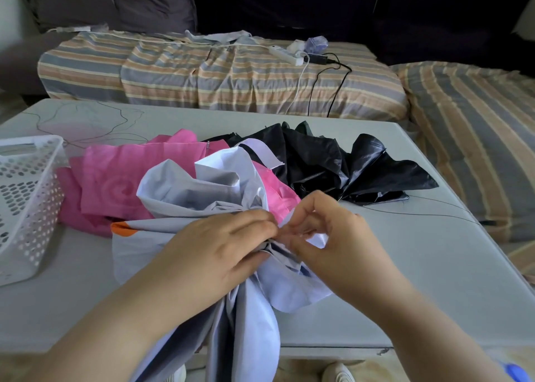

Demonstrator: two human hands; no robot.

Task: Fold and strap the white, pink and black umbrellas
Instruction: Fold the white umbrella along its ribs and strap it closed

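Soft Daylight, Bent Edges

We see soft, even daylight with no hard shadows. The grey table (pixel 419 265) looks pale and a bit washed out. The dark cushions (pixel 289 2) at the back lose their detail. Our wide lens bends the edges, so the table curves. The hands look a little blurry, and the corners are fuzzy too.

A single head-worn wide-angle camera looks forward and steeply down over the table (pixel 419 265), close above the person's forearms. It faces across the tabletop toward the striped sofa (pixel 231 74) beyond; straight lines bow near the frame's edges.
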